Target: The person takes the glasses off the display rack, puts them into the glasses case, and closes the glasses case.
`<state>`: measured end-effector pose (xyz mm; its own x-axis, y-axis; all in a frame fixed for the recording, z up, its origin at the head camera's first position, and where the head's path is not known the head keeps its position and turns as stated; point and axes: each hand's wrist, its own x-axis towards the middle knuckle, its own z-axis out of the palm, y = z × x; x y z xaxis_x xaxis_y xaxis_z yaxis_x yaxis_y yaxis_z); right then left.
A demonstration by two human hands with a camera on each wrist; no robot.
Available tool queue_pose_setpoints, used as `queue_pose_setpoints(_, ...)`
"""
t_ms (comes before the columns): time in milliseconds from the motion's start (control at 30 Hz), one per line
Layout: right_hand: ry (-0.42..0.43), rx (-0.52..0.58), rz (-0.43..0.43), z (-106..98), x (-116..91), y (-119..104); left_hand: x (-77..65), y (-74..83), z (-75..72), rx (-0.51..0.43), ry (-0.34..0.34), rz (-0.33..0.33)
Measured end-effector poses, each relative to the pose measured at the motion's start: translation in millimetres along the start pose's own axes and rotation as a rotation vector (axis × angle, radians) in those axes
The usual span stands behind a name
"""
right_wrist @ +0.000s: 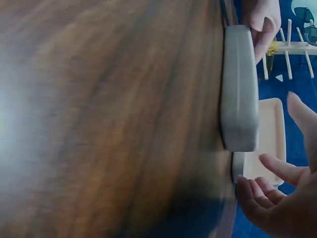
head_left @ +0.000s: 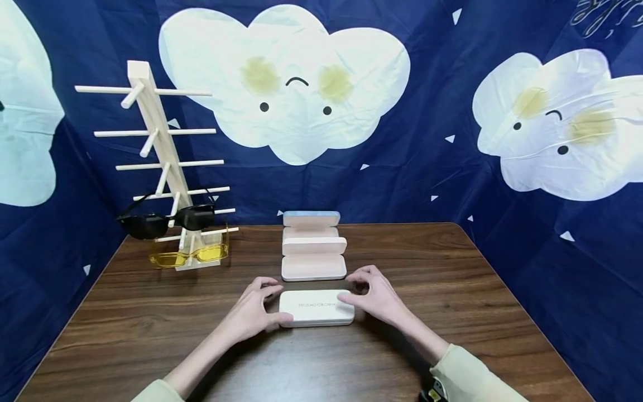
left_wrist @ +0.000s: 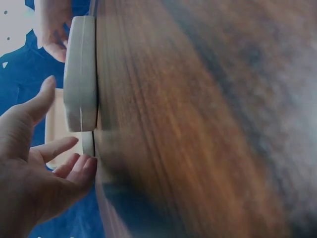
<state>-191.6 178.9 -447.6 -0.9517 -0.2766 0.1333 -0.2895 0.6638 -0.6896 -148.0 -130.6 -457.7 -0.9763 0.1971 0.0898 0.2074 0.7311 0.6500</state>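
A closed white glasses case (head_left: 315,314) with small lettering on its lid lies on the table in the head view. Beside its left end is my left hand (head_left: 253,314), thumb near the front corner. At the other end my right hand (head_left: 378,296) has its thumb over the lid's edge. The left wrist view shows a gap between the left fingers (left_wrist: 62,148) and the case (left_wrist: 80,74). Likewise, the right fingers (right_wrist: 272,171) stand apart from the case in the right wrist view. Both hands are loosely bent and hold nothing.
Just behind stand open cases (head_left: 313,268) with pale pink insides, one behind another. A wooden peg rack (head_left: 168,145) at the back left carries black sunglasses (head_left: 150,226) and yellow-lensed glasses (head_left: 208,253). Blue cloth (head_left: 427,167) with clouds surrounds the brown table (head_left: 150,329).
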Motion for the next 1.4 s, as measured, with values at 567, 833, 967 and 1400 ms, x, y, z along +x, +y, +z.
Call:
queue_pose_setpoints(567, 0.093, 0.163, -0.012, -3.5, 26.3, -40.3, -14.3, 4.1, -60.1, -0.091, 0.225, -0.01)
queue_pose_setpoints(833, 0.079, 0.181, -0.019, 2.0, 40.9, -65.2, -25.0, -1.2, -90.8, -0.078, 0.295, -0.026)
queue_pose_setpoints(967, 0.059, 0.247, -0.028, 6.1, 50.9, -78.0, -28.8, -3.7, -102.2, -0.101, 0.349, -0.008)
queue_pose_setpoints(1400, -0.005, 0.348, -0.087, 24.5, 77.6, -120.2, -36.8, -10.6, -135.4, -0.149, 0.482, 0.021)
